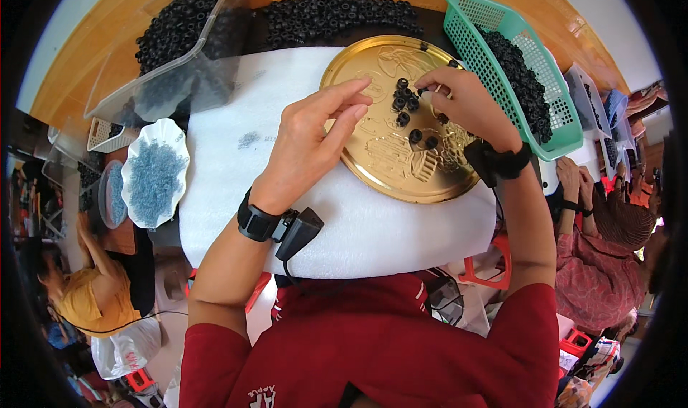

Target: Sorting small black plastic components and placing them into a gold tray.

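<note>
Over the left part of a round gold embossed tray [390,182], my left hand [312,128] has its thumb and fingertips close together; whatever they hold, if anything, is too small to make out. My right hand [473,103] is bent over the tray's right side, its thumb and forefinger closed on a small black ring-shaped part [423,92]. Several like black parts [403,119] lie loose on the tray below these fingertips. A heap of thin, pale gold-looking pieces [453,150] lies near my right wrist.
White foam sheet [236,171] lies under the tray. A clear bin [172,85] of black parts stands left, more parts [337,17] behind, a green basket [566,132] right. A white scalloped dish [179,150] holds tiny bluish pieces. People sit at both sides.
</note>
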`<control>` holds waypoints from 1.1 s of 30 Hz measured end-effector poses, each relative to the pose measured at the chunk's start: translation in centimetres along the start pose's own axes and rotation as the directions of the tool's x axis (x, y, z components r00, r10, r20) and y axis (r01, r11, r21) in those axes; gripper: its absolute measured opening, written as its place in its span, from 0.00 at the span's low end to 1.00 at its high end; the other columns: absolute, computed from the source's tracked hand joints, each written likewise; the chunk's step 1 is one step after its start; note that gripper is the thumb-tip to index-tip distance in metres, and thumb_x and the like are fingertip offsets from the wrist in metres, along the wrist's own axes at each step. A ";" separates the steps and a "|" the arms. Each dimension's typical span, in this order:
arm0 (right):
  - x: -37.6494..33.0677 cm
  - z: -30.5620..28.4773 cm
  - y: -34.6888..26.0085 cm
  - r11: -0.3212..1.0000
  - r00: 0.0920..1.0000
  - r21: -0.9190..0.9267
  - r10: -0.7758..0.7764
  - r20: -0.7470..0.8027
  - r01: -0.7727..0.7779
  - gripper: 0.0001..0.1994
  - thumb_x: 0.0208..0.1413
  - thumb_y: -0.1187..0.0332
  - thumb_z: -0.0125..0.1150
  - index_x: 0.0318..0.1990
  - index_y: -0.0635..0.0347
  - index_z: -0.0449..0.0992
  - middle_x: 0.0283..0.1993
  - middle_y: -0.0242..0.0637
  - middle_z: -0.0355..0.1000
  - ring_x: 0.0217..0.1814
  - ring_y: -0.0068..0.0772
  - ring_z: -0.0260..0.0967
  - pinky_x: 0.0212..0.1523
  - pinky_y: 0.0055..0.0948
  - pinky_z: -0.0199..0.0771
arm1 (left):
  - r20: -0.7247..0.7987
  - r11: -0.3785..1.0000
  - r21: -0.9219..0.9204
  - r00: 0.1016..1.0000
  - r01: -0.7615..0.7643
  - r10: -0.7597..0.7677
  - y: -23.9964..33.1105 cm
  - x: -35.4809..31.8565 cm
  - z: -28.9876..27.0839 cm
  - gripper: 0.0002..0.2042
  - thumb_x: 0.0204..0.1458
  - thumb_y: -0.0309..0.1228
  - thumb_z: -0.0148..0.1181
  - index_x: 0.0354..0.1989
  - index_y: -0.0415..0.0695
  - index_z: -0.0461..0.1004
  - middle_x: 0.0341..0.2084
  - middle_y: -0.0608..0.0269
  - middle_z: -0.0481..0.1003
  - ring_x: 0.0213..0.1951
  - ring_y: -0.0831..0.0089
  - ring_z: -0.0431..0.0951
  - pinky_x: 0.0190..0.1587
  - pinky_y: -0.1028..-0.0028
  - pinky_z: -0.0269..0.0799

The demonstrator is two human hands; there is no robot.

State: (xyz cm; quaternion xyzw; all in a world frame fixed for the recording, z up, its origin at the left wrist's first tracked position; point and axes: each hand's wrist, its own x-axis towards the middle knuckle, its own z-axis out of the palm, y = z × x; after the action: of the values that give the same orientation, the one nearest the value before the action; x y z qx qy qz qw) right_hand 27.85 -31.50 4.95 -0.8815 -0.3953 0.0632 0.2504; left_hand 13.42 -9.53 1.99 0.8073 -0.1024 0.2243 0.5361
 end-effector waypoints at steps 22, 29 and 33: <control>2.8 3.3 -15.1 0.774 0.894 0.453 -0.343 -0.288 0.443 0.18 0.51 0.76 0.60 0.51 0.61 0.72 0.33 0.32 0.72 0.35 0.21 0.70 0.35 0.20 0.69 | -0.266 0.911 -0.413 0.955 0.010 -0.130 3.7 -2.9 -7.6 0.12 0.58 0.25 0.54 0.49 0.35 0.73 0.36 0.53 0.78 0.35 0.70 0.80 0.41 0.73 0.77; 6.1 8.5 -14.1 0.882 0.905 0.230 -0.426 0.017 0.411 0.08 0.53 0.70 0.58 0.37 0.64 0.79 0.32 0.44 0.75 0.33 0.39 0.73 0.37 0.32 0.73 | -0.447 0.945 -0.284 0.849 0.162 -0.280 2.3 -7.9 -12.9 0.11 0.56 0.24 0.58 0.46 0.34 0.73 0.35 0.54 0.78 0.34 0.72 0.79 0.38 0.76 0.76; 6.1 10.9 -14.0 0.905 0.897 0.099 -0.423 0.125 0.413 0.07 0.53 0.71 0.58 0.36 0.65 0.79 0.35 0.45 0.75 0.35 0.42 0.73 0.39 0.35 0.73 | -0.422 0.917 -0.312 0.828 0.248 -0.368 0.9 -10.6 -13.4 0.11 0.56 0.24 0.58 0.46 0.34 0.73 0.35 0.55 0.78 0.33 0.73 0.79 0.38 0.77 0.75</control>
State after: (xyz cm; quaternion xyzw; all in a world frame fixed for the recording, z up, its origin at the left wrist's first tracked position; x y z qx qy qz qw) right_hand 19.31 -14.95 2.91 -0.7597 -0.5900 0.0851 0.2599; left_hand 0.38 1.56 2.06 0.6617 0.1372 0.3097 0.6689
